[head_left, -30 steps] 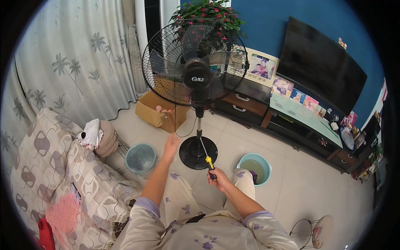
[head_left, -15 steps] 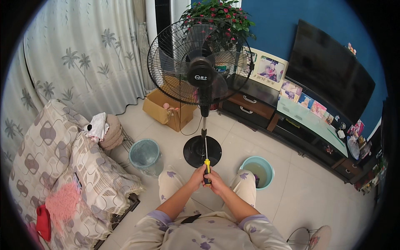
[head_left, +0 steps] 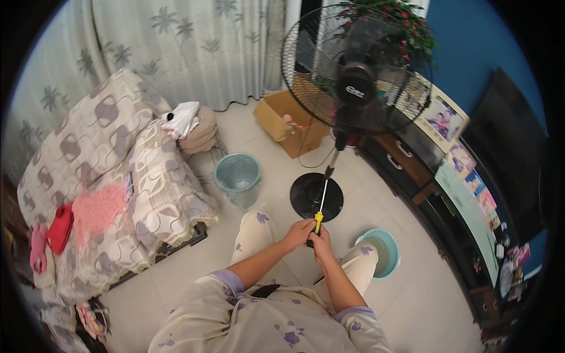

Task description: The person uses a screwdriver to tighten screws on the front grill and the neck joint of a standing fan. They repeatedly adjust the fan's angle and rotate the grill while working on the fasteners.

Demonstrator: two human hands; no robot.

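Hands: left hand and right hand both grasp yellow-handled metal screwdriver | black pedestal fan: grille on, seemingly untouched | progress: early

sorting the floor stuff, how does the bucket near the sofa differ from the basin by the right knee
The bucket is tall and deep with translucent walls; the basin is low, shallow and opaque. The bucket stands left of the fan base, by the sofa; the basin sits right of it. Both are round, teal and upright.
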